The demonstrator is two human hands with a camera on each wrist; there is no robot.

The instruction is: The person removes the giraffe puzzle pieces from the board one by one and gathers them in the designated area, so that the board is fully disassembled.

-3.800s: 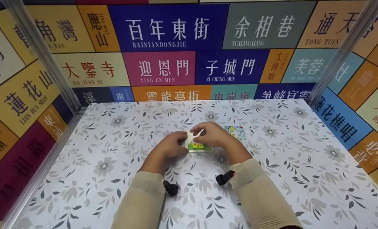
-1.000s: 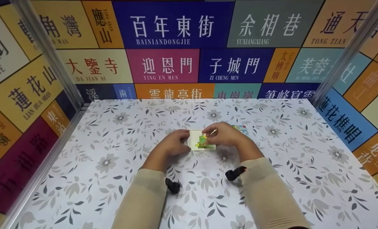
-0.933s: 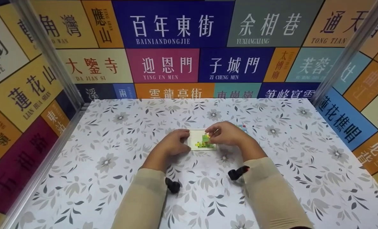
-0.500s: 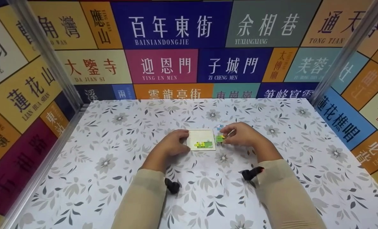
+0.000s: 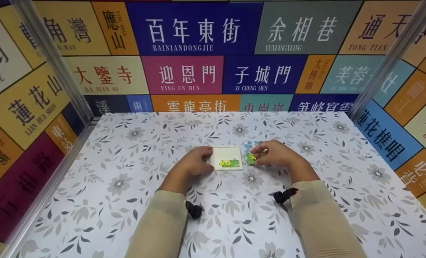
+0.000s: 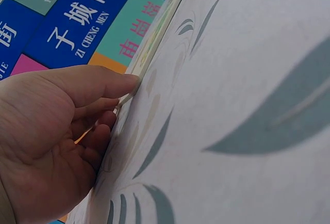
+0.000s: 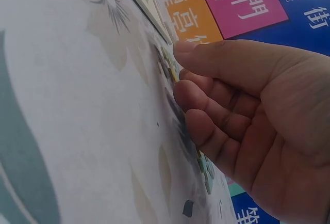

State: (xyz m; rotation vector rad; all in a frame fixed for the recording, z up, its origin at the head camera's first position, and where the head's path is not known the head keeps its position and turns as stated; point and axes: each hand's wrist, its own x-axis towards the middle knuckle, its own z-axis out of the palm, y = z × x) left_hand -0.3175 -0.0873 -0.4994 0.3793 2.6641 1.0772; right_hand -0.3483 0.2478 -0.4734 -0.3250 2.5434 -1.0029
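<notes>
A shallow cream puzzle tray (image 5: 226,152) lies flat on the table. A strip of green-and-yellow puzzle pieces (image 5: 230,163) sits along its near edge. My left hand (image 5: 193,161) pinches the tray's left edge, with the thumb on the near corner in the left wrist view. To the right of the tray my right hand (image 5: 275,156) has thumb and fingers curled at a green-and-yellow puzzle piece (image 5: 250,158), just off the table. In the right wrist view this piece shows beside the thumb tip; the index finger is mostly hidden.
More blue puzzle pieces (image 5: 247,146) lie behind the right hand's fingertips, partly covered. A white tablecloth (image 5: 155,150) with grey leaves and flowers covers the table. Walls of coloured sign panels (image 5: 195,28) stand behind and at both sides.
My right hand has moved right, off the tray, taking the green piece with it; that piece has since turned slightly. My left hand stays on the tray's left edge.
</notes>
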